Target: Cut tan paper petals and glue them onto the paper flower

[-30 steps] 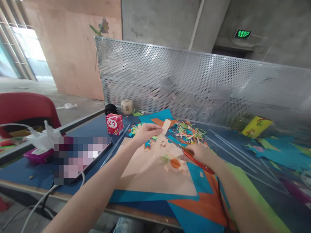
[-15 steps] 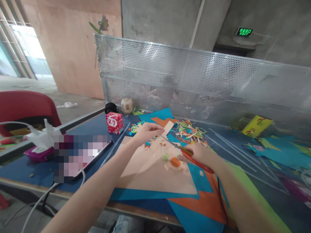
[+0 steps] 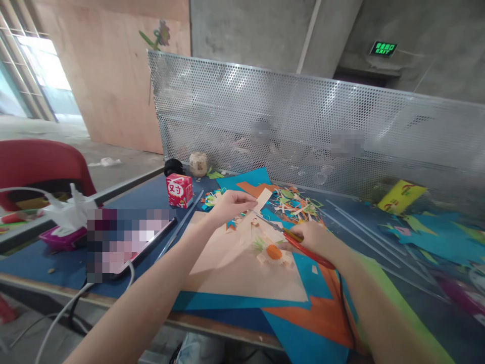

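My left hand [image 3: 231, 203] pinches a narrow strip of tan paper [image 3: 256, 208] and holds it up over a larger tan sheet [image 3: 235, 270]. My right hand [image 3: 315, 238] grips red-handled scissors [image 3: 299, 244], whose blades point left at the strip's lower part. Just below the blades a small paper flower with an orange centre [image 3: 273, 252] lies on the tan sheet. Blue and orange sheets [image 3: 314, 316] lie underneath.
A heap of coloured paper scraps [image 3: 299, 205] lies behind my hands. A red carton [image 3: 179, 190], a black roll [image 3: 173, 166] and a round jar [image 3: 198, 164] stand at the back left. A tablet [image 3: 125, 240] with a cable lies left. A perforated metal screen [image 3: 303, 131] backs the table; a red chair [image 3: 41, 169] stands far left.
The scissors have shifted slightly left along the strip, and my left hand has lowered the strip a little. The view has tilted a bit.
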A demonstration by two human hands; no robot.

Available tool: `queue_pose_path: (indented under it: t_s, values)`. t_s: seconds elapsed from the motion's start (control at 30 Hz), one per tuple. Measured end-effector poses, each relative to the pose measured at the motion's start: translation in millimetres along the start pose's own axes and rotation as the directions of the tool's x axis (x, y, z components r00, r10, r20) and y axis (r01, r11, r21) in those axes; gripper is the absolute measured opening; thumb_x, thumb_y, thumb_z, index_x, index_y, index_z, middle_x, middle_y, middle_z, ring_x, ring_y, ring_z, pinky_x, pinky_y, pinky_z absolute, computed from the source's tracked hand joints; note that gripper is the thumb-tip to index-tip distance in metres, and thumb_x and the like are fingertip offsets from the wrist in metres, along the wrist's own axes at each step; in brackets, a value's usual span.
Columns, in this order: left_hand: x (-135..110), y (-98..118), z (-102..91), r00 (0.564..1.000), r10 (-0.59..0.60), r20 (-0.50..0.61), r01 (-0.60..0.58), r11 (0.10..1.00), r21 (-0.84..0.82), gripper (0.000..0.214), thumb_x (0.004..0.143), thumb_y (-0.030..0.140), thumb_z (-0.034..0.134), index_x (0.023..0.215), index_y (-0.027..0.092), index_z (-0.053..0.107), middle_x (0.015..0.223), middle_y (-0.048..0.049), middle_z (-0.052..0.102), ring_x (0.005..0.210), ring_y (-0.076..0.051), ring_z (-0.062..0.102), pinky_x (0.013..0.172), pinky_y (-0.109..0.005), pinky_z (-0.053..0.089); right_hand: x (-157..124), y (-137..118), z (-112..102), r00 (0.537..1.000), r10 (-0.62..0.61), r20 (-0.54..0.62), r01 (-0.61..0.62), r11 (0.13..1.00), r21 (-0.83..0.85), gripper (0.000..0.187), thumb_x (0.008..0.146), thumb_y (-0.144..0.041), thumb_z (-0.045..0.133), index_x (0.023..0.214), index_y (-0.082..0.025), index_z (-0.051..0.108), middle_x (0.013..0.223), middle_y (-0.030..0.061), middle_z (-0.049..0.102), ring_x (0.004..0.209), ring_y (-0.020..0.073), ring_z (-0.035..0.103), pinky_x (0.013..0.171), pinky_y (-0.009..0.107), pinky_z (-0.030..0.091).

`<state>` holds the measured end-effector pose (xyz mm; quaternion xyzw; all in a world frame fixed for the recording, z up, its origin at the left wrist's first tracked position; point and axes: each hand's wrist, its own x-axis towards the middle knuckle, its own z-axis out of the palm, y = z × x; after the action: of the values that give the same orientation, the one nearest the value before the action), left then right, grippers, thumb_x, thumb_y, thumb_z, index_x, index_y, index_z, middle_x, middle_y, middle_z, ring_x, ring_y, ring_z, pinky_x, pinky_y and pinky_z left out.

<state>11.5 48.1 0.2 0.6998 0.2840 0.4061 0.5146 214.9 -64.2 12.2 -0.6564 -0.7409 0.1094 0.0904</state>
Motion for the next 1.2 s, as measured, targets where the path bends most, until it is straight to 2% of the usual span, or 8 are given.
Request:
queue_pose_path:
  t_s: [0.3, 0.6, 0.73, 0.8, 0.9, 0.97, 1.07, 1.2]
  values:
    - [1, -4, 0.4, 1.0, -0.008, -0.001, 0.008, 0.999, 0.046, 0.018, 0.062, 0.027, 0.064, 0.074, 0.014, 0.068, 0.064, -0.003, 0.066, 0.053, -0.009, 0.054, 0.052, -0.022, 0.041, -1, -7, -2, 0.999, 0.039, 0.011, -0.039, 0.998, -0.054, 0.044, 0.065, -0.062, 0.049, 0.056, -0.019, 0.046, 0.052, -0.0027, 0.047, 0.048, 0.0107, 0.041, 0.044, 0.023, 0.023]
    - [2, -6, 1.1, 1.0, -0.008, 0.011, 0.008, 1.0, 0.022, 0.022, 0.06, 0.029, 0.067, 0.075, 0.014, 0.067, 0.063, -0.0019, 0.064, 0.053, -0.008, 0.053, 0.051, -0.021, 0.042, -2, -8, -1, 0.999, 0.034, 0.029, -0.033, 0.998, -0.046, 0.047, 0.064, -0.065, 0.048, 0.053, -0.019, 0.047, 0.049, -0.0028, 0.046, 0.045, 0.0099, 0.041, 0.042, 0.022, 0.02]
    - [6, -10, -1.6, 0.997, 0.049, -0.062, -0.045, 0.997, 0.067, 0.025, 0.064, 0.032, 0.063, 0.08, 0.013, 0.066, 0.068, -0.0023, 0.063, 0.058, -0.009, 0.055, 0.054, -0.021, 0.043, 1, -1, 5, 0.993, 0.119, 0.009, -0.117, 0.985, -0.129, 0.05, 0.067, -0.067, 0.042, 0.054, -0.019, 0.052, 0.053, 0.0024, 0.053, 0.049, 0.0146, 0.049, 0.043, 0.024, 0.026]
    - [7, -10, -3.3, 0.994, 0.07, -0.083, -0.064, 0.995, 0.072, 0.031, 0.067, 0.031, 0.06, 0.092, 0.013, 0.063, 0.071, -0.0026, 0.063, 0.061, -0.01, 0.055, 0.055, -0.021, 0.043, 3, 2, 9, 0.979, 0.201, -0.029, -0.203, 0.963, -0.177, 0.052, 0.071, -0.064, 0.039, 0.056, -0.017, 0.056, 0.058, 0.0081, 0.059, 0.055, 0.0189, 0.055, 0.046, 0.025, 0.03]
    - [6, -10, -4.9, 0.993, 0.101, -0.054, -0.097, 0.993, 0.074, 0.05, 0.068, 0.027, 0.059, 0.116, 0.018, 0.05, 0.07, -0.0006, 0.06, 0.062, -0.01, 0.055, 0.056, -0.021, 0.044, 6, 7, 17, 0.93, 0.344, -0.133, -0.366, 0.907, -0.209, 0.052, 0.075, -0.058, 0.038, 0.068, -0.014, 0.063, 0.07, 0.0168, 0.063, 0.068, 0.0259, 0.06, 0.052, 0.028, 0.036]
    - [6, -11, -4.8, 0.994, 0.107, -0.019, -0.105, 0.989, 0.1, 0.056, 0.068, 0.025, 0.058, 0.123, 0.021, 0.044, 0.068, 0.001, 0.057, 0.06, -0.01, 0.054, 0.054, -0.02, 0.044, 8, 10, 23, 0.896, 0.401, -0.191, -0.436, 0.874, -0.214, 0.051, 0.078, -0.053, 0.036, 0.075, -0.011, 0.064, 0.075, 0.0198, 0.064, 0.074, 0.0288, 0.061, 0.055, 0.03, 0.038]
    - [4, -14, -3.6, 0.995, 0.092, 0.043, -0.098, 0.981, 0.169, 0.052, 0.069, 0.026, 0.056, 0.12, 0.021, 0.048, 0.068, 0.0012, 0.056, 0.056, -0.009, 0.05, 0.049, -0.019, 0.041, 12, 16, 34, 0.883, 0.423, -0.203, -0.462, 0.86, -0.219, 0.049, 0.081, -0.046, 0.033, 0.075, -0.009, 0.065, 0.074, 0.021, 0.064, 0.074, 0.0304, 0.062, 0.055, 0.032, 0.039]
    - [4, -15, -0.8, 0.995, 0.072, 0.062, -0.086, 0.958, 0.275, 0.036, 0.07, 0.027, 0.053, 0.104, 0.018, 0.062, 0.065, 0.0003, 0.059, 0.054, -0.009, 0.049, 0.049, -0.02, 0.039, 14, 19, 43, 0.902, 0.387, -0.194, -0.425, 0.877, -0.226, 0.034, 0.074, -0.038, 0.048, 0.08, -0.008, 0.063, 0.081, 0.0196, 0.064, 0.076, 0.0294, 0.061, 0.058, 0.031, 0.041]
